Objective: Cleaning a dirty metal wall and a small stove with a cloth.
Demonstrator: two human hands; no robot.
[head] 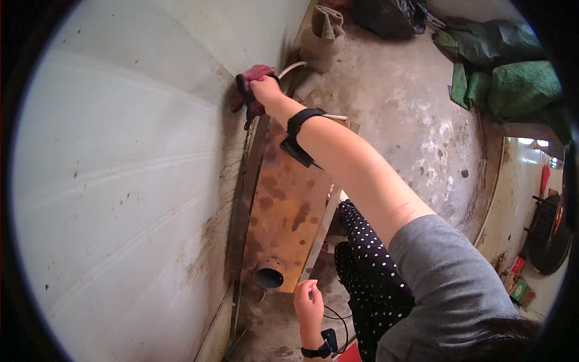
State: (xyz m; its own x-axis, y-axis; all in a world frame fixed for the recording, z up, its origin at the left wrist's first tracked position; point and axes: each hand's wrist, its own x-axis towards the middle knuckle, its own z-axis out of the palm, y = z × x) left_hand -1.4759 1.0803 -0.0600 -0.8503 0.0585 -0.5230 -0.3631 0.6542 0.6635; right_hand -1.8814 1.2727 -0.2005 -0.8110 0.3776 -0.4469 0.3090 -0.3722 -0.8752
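Observation:
My right hand (pixel 264 88) grips a dark red and black cloth item (pixel 257 78) against the foot of the pale wall, past the far end of a low rusty metal unit. Stains mark the unit's brown top (pixel 285 199), and a round metal pipe collar (pixel 269 274) rises near its close end. Beside the corner close to that collar is my left hand (pixel 309 298), its fingers loosely curled with a gap to the thumb and nothing seen in it. Both arms wear black straps with small dark devices.
The pale wall panel (pixel 126 149) fills the left side, grimy low down. A draped clay-coloured jar (pixel 322 45) and a black plastic bag (pixel 384 18) stand beyond. Green sacking (pixel 524 88) lies upper right. A black cable (pixel 346 337) loops by my left wrist. Dark round cookware (pixel 549 244) is at right.

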